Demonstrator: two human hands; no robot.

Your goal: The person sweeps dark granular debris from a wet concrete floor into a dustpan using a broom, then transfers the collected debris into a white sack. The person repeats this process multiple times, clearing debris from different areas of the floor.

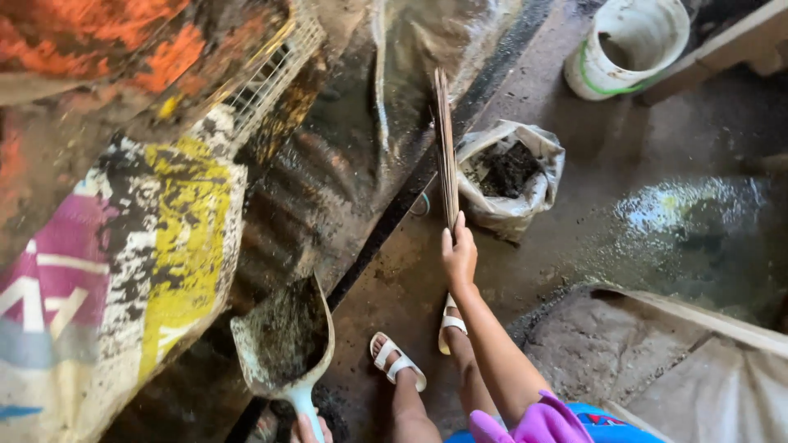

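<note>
Right hand (459, 256): closed around the lower end of a bundle of thin sticks (446, 148), fingers wrapped about it; the arm reaches forward from a pink and blue sleeve.
Bundle of thin sticks: stands nearly upright, its upper end rising above the hand, just beside the plastic bag.
Left hand (310, 429): only the fingertips show at the bottom edge, curled on the handle of a scoop (286, 344); how tightly it grips cannot be told.
Scoop: pale plastic, its blade smeared with dark soil, held over the sloping metal sheet (328, 180).
Plastic bag (510, 176): open, with dark soil inside, sitting on the floor (624, 156) close to the sticks.
Bucket (628, 45): white with a green band, on the floor well beyond the bag.
Printed sack (123, 271): yellow, pink and white, worn, at the left near the scoop.
Feet: two in white sandals (398, 361), on the wet concrete floor between scoop and right arm.
</note>
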